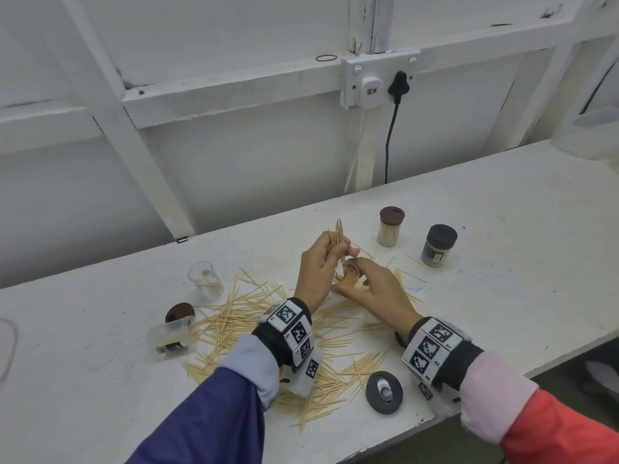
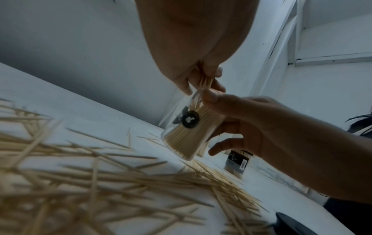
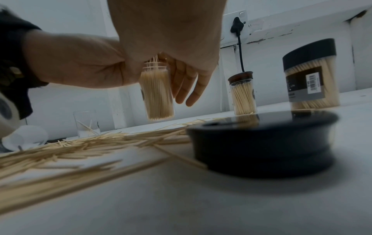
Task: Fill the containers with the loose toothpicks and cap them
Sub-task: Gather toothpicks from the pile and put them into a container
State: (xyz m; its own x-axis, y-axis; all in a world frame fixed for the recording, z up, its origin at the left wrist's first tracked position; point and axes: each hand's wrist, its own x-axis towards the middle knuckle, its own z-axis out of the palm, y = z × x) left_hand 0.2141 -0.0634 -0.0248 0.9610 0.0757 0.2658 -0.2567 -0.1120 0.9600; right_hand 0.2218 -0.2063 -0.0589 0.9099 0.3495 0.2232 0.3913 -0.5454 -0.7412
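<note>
Fingers of your left hand (image 1: 318, 262) pinch a bundle of toothpicks (image 1: 338, 236) from above in the head view, tips entering the small clear jar (image 1: 348, 274) that your right hand (image 1: 371, 289) cradles above the white bench (image 1: 502, 262). Loose toothpicks (image 1: 234, 316) lie scattered beneath both wrists; two capped jars (image 1: 391, 229) stand behind, an open jar (image 1: 205, 279) to the left.

From the left wrist, your fingertips (image 2: 218, 71) clamp the bundle at the jar's (image 2: 191, 132) mouth, and the jar is tilted and nearly packed. Square the bundle parallel to the sticks inside before letting go, or it will probably jam crosswise.

From the right wrist, your thumb and forefinger pinch the jar (image 3: 158, 93) near its neck while the other fingers (image 3: 189, 89) hang straight beside it, off the glass. I'd tip it gently so the sticks settle. A black lid (image 3: 261, 141) waits close by.
</note>
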